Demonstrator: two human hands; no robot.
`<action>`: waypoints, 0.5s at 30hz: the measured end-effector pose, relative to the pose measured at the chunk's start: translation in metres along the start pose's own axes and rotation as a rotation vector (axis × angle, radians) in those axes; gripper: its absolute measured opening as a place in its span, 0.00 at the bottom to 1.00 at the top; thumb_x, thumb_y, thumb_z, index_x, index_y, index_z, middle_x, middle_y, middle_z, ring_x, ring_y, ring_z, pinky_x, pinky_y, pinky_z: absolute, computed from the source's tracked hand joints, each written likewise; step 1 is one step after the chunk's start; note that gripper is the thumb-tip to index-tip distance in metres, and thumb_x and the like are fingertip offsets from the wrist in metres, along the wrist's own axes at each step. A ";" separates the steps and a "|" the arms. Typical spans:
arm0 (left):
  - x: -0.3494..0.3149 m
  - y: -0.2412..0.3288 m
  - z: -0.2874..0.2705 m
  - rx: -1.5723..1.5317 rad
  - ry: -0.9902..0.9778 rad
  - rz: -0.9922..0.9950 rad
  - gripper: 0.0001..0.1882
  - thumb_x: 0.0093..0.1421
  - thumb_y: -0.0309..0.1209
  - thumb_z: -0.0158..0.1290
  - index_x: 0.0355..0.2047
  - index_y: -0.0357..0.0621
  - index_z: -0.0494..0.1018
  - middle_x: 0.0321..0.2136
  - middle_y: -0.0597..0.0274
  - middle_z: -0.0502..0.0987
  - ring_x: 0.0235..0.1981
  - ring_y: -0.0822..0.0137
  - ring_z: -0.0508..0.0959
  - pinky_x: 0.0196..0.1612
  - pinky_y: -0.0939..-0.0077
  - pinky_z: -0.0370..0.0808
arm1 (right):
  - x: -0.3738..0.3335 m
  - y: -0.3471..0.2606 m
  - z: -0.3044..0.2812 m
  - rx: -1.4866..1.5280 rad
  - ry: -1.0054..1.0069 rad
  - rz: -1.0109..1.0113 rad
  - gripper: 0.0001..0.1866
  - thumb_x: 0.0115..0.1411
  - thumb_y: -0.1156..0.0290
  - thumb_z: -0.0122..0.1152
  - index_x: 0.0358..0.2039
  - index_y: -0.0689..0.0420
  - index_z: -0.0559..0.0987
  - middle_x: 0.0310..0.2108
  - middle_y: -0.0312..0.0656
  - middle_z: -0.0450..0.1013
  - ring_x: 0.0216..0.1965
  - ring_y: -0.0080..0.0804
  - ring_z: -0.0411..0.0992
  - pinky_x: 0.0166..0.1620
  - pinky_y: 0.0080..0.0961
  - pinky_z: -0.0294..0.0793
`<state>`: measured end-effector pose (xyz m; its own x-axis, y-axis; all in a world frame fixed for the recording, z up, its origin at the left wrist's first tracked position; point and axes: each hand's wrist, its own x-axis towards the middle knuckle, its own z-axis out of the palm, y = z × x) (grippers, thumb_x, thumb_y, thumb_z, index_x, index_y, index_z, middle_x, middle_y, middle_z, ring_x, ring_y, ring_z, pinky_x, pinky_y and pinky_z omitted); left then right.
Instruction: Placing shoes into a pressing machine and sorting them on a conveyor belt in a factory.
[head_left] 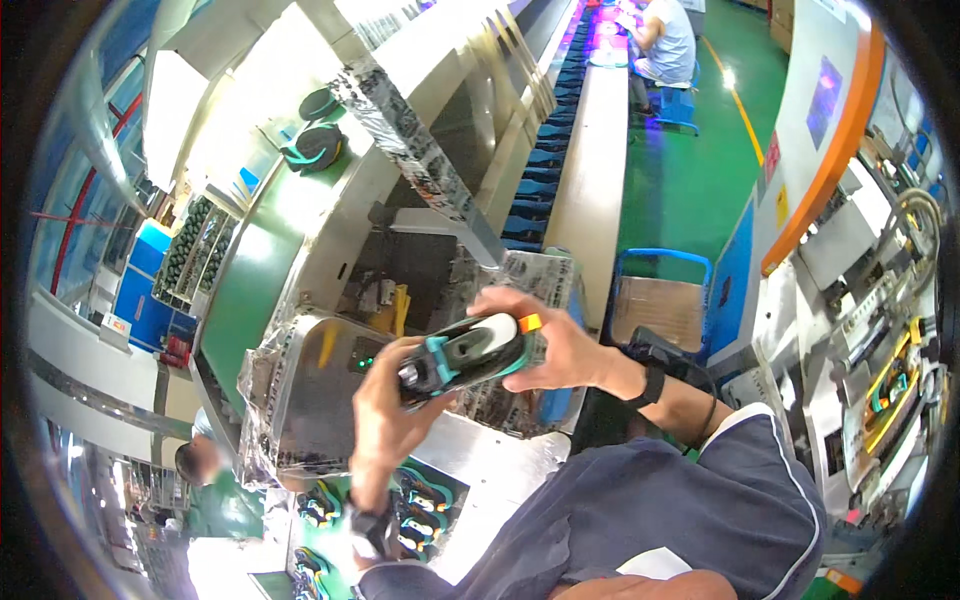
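Between my hands is a black shoe with teal trim, held tilted above the metal worktop. A smooth white piece sits in its opening, and an orange tab sticks out at the heel end. My left hand grips the front end, with fingers wrapped round its side. At the heel my right hand clasps the shoe, thumb and fingers on opposite sides. Below my left forearm, several similar black and teal shoes lie on a green surface.
A film-wrapped post slants over the machine ahead. Another shoe rests on the green belt. Right of the dark-pieced conveyor stands a blue-framed chair. A person sits farther back; another is at left. An orange-edged machine flanks the right.
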<state>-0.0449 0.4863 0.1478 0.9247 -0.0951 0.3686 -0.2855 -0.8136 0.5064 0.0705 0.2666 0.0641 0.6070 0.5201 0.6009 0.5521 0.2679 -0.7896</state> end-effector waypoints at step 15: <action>-0.013 -0.081 0.117 0.180 0.325 0.333 0.47 0.38 0.55 0.69 0.49 0.30 0.69 0.41 0.45 0.76 0.42 0.44 0.77 0.46 0.54 0.73 | 0.041 -0.020 0.031 -0.798 -0.648 0.238 0.38 0.42 0.59 0.74 0.51 0.62 0.69 0.36 0.56 0.76 0.40 0.52 0.76 0.43 0.42 0.75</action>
<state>-0.0045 0.4862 0.0106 0.6562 -0.2066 0.7258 -0.4779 -0.8581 0.1878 0.0669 0.3077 0.1012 0.4573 0.8862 0.0741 0.8180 -0.3865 -0.4259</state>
